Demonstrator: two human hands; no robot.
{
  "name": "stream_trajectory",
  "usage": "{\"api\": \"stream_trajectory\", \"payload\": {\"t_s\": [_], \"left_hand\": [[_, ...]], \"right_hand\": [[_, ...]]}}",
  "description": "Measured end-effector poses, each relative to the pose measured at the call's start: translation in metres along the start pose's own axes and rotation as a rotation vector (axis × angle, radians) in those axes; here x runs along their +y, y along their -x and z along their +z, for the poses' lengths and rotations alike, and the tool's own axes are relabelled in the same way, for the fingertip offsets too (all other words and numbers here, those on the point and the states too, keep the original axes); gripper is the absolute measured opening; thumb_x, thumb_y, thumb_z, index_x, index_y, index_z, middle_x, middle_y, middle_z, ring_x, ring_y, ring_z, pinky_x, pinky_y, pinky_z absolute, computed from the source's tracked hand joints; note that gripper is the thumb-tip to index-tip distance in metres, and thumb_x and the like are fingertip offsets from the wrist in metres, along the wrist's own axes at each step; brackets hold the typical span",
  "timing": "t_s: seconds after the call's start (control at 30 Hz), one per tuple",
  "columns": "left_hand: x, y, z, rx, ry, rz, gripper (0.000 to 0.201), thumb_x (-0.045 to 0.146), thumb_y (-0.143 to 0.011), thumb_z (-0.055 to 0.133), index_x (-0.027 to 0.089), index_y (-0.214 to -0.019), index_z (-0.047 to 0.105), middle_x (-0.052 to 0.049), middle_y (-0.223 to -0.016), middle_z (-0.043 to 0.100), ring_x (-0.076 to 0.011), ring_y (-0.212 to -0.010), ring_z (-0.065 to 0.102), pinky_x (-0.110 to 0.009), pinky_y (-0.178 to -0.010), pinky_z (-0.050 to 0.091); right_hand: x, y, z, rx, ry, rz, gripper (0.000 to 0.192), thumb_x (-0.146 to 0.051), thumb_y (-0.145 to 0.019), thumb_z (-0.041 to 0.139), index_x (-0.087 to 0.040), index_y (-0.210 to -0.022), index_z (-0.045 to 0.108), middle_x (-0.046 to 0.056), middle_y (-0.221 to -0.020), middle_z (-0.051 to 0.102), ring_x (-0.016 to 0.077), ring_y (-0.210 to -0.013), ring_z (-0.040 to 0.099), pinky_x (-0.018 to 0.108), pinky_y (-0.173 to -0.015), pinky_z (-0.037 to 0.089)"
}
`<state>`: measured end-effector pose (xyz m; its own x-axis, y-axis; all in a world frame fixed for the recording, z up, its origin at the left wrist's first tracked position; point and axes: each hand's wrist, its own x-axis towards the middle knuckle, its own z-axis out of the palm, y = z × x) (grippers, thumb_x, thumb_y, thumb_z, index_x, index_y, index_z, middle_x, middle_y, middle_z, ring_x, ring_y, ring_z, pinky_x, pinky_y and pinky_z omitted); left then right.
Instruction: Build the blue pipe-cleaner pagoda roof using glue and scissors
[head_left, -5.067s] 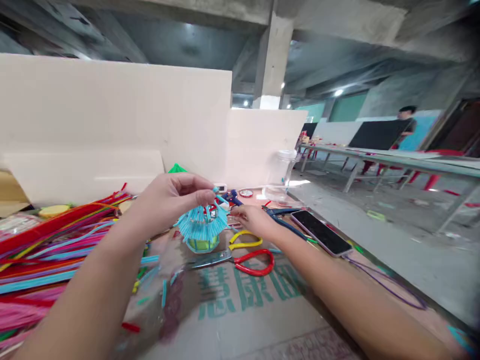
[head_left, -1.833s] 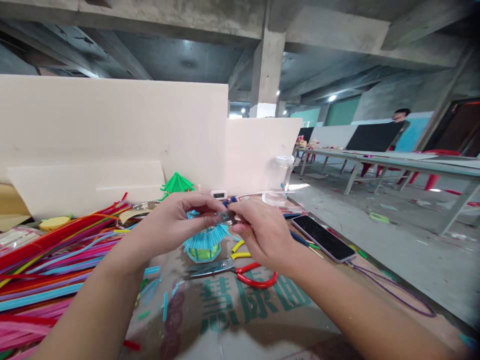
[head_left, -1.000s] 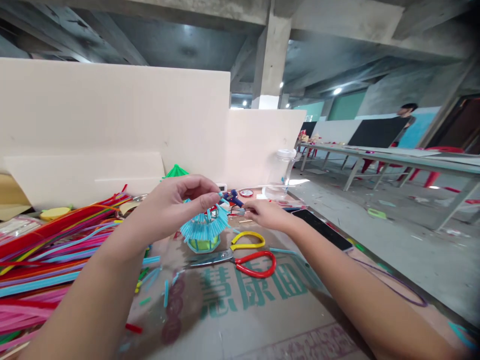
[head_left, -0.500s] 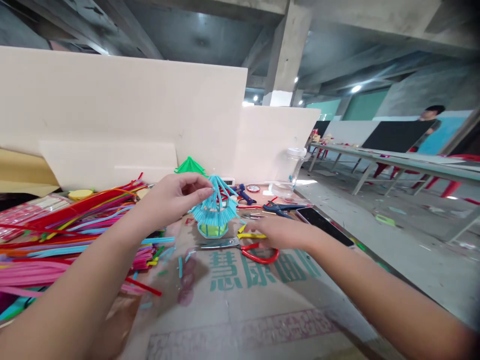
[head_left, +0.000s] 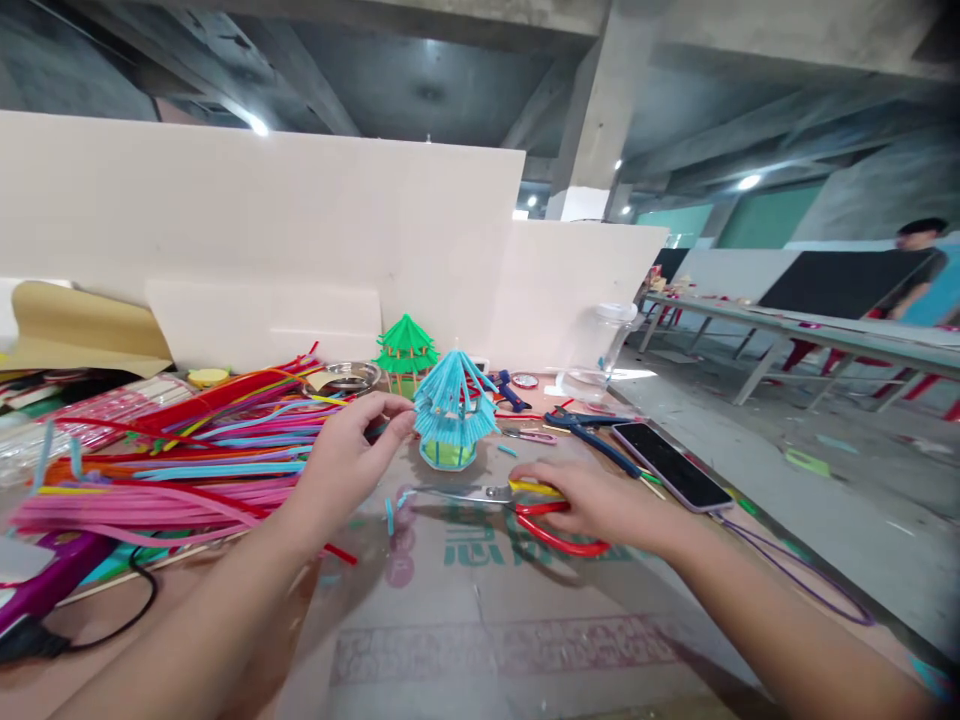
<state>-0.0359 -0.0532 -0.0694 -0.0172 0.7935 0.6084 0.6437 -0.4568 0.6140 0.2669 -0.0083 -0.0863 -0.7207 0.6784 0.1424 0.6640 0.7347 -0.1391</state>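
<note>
The left hand [head_left: 346,462] pinches the blue pipe-cleaner pavilion [head_left: 452,410] loosely at its roof edge while the right hand [head_left: 592,500] closes over the red-handled steel scissors [head_left: 525,500], so lifting them seemingly comes next.

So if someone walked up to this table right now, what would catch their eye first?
Probably the little blue pavilion of fuzzy sticks standing mid-table, with the left hand pinching its roof edge. Left of it sprawls a bright heap of pipe cleaners in pink, red, orange and blue. In front, the right hand rests on the red and yellow handles of the scissors, and a smaller green pavilion stands behind.
</note>
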Motion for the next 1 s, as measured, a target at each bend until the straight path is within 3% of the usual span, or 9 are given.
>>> {"api": "stream_trajectory", "payload": {"t_s": [0.1,0.2,0.3,0.4,0.57,0.83,1.0], "left_hand": [[-0.004,0.0,0.0,0.044,0.068,-0.002,0.021,0.038,-0.091,0.056,0.02,-0.094,0.065,-0.001,-0.086,0.069,-0.0154,-0.078,0.061,-0.024,-0.068,0.046],[-0.003,0.003,0.003,0.036,0.121,-0.009,0.019,0.037,-0.091,0.056,0.02,-0.095,0.065,0.0,-0.085,0.068,-0.0138,-0.076,0.061,-0.023,-0.067,0.046],[0.002,0.008,0.009,0.002,0.122,0.003,0.017,0.034,-0.091,0.057,0.02,-0.094,0.066,0.0,-0.088,0.069,-0.0141,-0.08,0.062,-0.023,-0.072,0.047],[0.006,0.015,0.019,-0.051,0.107,0.025,0.016,0.034,-0.09,0.058,0.021,-0.092,0.067,-0.001,-0.092,0.07,-0.0167,-0.087,0.063,-0.027,-0.079,0.049],[0.008,0.021,0.03,-0.185,0.169,-0.035,0.017,0.035,-0.089,0.056,0.023,-0.091,0.068,-0.003,-0.091,0.07,-0.0213,-0.088,0.065,-0.034,-0.08,0.052],[-0.001,0.017,0.035,-0.2,0.242,-0.084,0.012,0.029,-0.084,0.059,0.021,-0.086,0.068,-0.003,-0.092,0.07,-0.0196,-0.083,0.065,-0.03,-0.074,0.051],[0.003,0.018,0.035,-0.237,0.265,-0.111,0.01,0.026,-0.082,0.059,0.021,-0.082,0.068,-0.002,-0.081,0.069,-0.0192,-0.076,0.065,-0.029,-0.066,0.05]], "right_hand": [[-0.008,0.008,-0.002,0.007,-0.11,0.048,0.05,-0.019,-0.08,0.06,-0.03,-0.128,0.057,0.005,-0.106,0.07,0.0216,-0.087,0.064,0.031,-0.074,0.05],[-0.01,0.007,0.012,0.273,-0.192,0.028,0.059,-0.017,-0.085,0.052,-0.03,-0.142,0.043,0.009,-0.122,0.062,0.0244,-0.105,0.06,0.039,-0.088,0.049],[-0.013,0.002,0.029,0.463,-0.278,0.056,0.052,-0.024,-0.087,0.056,-0.024,-0.137,0.041,0.01,-0.113,0.062,0.0232,-0.098,0.06,0.037,-0.083,0.051],[-0.021,0.0,0.037,0.497,-0.256,0.042,0.052,-0.035,-0.079,0.071,-0.021,-0.123,0.047,0.007,-0.099,0.061,0.0211,-0.082,0.058,0.033,-0.069,0.049],[-0.029,-0.001,0.045,0.496,-0.161,0.036,0.038,-0.037,-0.081,0.071,-0.022,-0.111,0.055,0.006,-0.092,0.06,0.023,-0.083,0.056,0.033,-0.069,0.046],[-0.031,-0.004,0.055,0.457,-0.124,0.098,0.031,-0.036,-0.083,0.069,-0.02,-0.109,0.059,0.006,-0.089,0.059,0.0236,-0.083,0.057,0.031,-0.067,0.045],[-0.034,-0.005,0.054,0.469,-0.126,0.073,0.041,-0.038,-0.081,0.071,-0.018,-0.114,0.057,0.009,-0.093,0.059,0.025,-0.087,0.057,0.033,-0.069,0.046]]}}
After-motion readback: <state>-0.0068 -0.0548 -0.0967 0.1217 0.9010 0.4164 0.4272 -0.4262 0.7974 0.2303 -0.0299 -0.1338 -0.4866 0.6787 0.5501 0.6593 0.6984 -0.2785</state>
